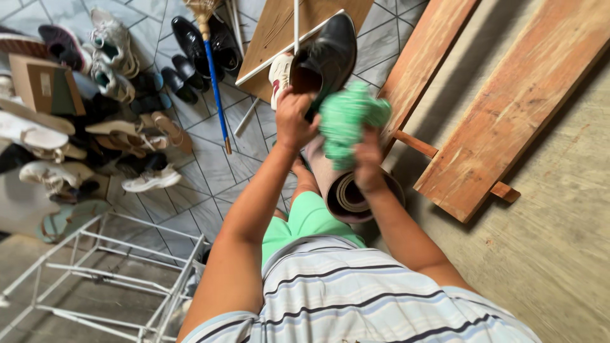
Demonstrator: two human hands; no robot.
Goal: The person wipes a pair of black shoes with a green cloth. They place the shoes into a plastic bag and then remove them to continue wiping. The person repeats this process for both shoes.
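Note:
My left hand grips a black leather dress shoe at its heel opening and holds it up, toe pointing away. My right hand clutches a bunched green cloth that presses against the side of the shoe. Both hands are raised in front of me, above my knee and green shorts.
A rolled mat lies just under my right hand. A pile of shoes and sandals covers the tiled floor at left, next to a broom with a blue handle. A white metal rack stands lower left. Wooden boards lean at right.

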